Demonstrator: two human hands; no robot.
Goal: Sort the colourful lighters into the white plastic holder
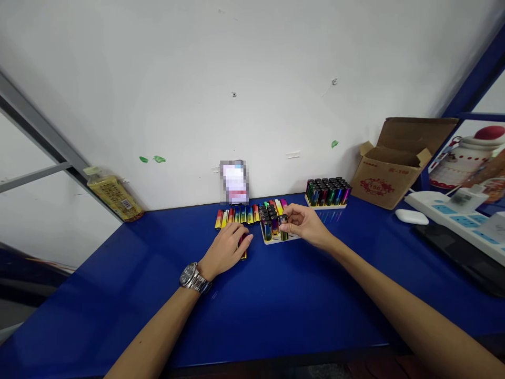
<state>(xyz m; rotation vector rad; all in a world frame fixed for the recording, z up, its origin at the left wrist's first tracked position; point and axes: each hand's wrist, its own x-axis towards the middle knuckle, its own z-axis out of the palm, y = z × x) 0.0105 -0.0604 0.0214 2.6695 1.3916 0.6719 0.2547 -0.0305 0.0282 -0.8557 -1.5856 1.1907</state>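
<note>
My right hand [302,223] pinches a gold-green shiny tube [284,231] with a black end between thumb and fingers. It stands upright at the front of a white tray [272,241], where several similar black-ended tubes [268,230] stand. They look like lighters, but I cannot tell for certain. To the left, my left hand [226,247] is curled low over the table, its fingers and thumb round a magenta and gold tube [243,255], mostly hidden. Behind both hands lies a row of red, yellow, white and blue tubes [231,216].
A second tray of upright tubes [328,192] stands by the wall, beside an open cardboard box [379,181]. A phone [234,184] leans on the wall. Right are a white case [411,216], a black slab [453,252] and a power strip [461,216]; left, a yellow-labelled bottle [114,196].
</note>
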